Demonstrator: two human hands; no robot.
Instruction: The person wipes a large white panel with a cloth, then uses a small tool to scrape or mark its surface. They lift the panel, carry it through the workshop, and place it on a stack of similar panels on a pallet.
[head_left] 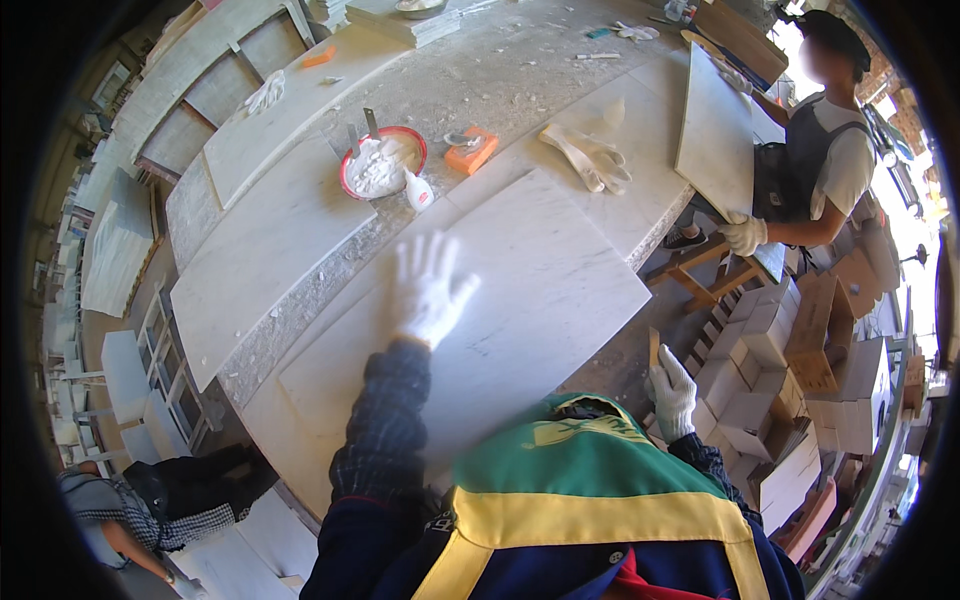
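My left hand, in a white glove, is spread open and blurred just above a large white marble slab lying on the workbench. My right hand, also gloved, hangs off the bench's right edge, closed around a small flat tan piece that sticks up from the fist. My dark checked sleeves and a green, yellow and blue vest fill the lower middle of the view.
A red bowl of white paste, a small white bottle, an orange block and a spare pair of gloves lie beyond the slab. Another person holds a tile upright at right. Cardboard boxes are stacked lower right. Someone crouches lower left.
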